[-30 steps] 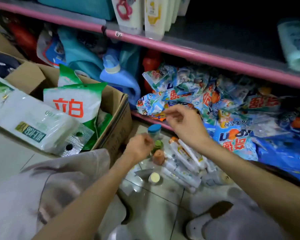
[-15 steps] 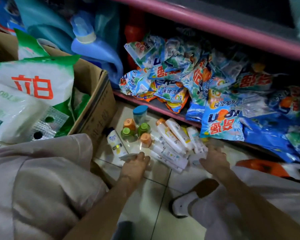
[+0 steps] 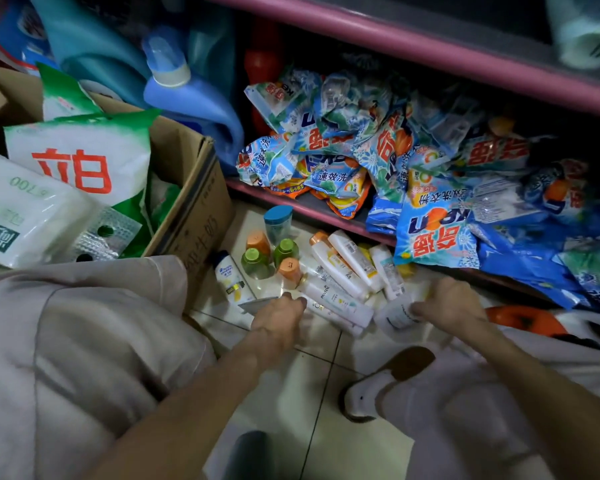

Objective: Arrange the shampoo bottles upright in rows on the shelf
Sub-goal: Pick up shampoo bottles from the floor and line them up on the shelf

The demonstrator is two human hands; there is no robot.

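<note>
You're at the pickup step: shampoo bottles (image 3: 340, 271) lie flat in a pile on the floor tiles (image 3: 326, 445), none shelved yet. Your right hand (image 3: 452, 301) pinches a blurred white bottle (image 3: 397, 315) at the pile's edge. Your left hand (image 3: 279, 318) touches the nearest bottle, grip state unclear. Next, lift and stand one on the shelf (image 3: 395, 39).

"PANTENE" on white bottle (image 3: 336, 299), "立白" on green bag (image 3: 80, 157)

white shampoo bottles (image 3: 340, 268), pink shelf edge (image 3: 430, 51)
</note>
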